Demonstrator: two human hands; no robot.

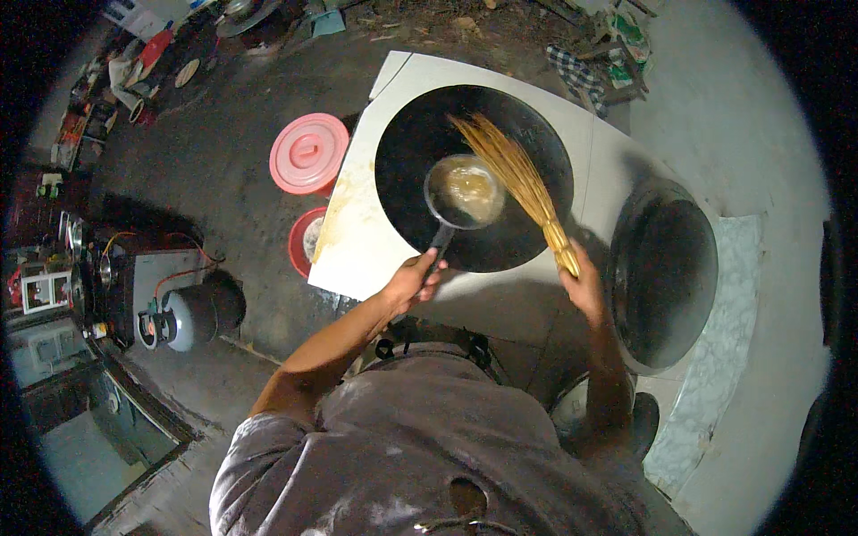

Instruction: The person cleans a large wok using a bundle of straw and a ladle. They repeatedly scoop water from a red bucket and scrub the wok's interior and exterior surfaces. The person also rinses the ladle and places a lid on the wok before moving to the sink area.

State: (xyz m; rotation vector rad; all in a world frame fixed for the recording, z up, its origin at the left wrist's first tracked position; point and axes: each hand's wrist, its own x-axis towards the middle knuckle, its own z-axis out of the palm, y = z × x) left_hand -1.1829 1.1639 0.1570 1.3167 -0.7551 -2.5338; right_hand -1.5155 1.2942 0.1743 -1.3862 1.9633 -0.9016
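Note:
My left hand (415,280) grips the dark handle of a round ladle (465,190), held over a large black wok (429,127). Cloudy, pale brown liquid shows in the ladle's bowl. In my right hand (584,281) is the bound yellow end of a straw whisk broom (513,167). Its bristles reach up and left across the wok, passing beside the ladle's right rim. The wok sits in a round opening of a white-topped stove (348,228), whose left side carries yellowish stains.
Left of the stove stand a pink lidded bucket (308,153) and a red basin (299,241). A second large dark wok (663,275) lies at the right by the wall. A gas cylinder (191,318) with an orange hose (181,271) stands farther left.

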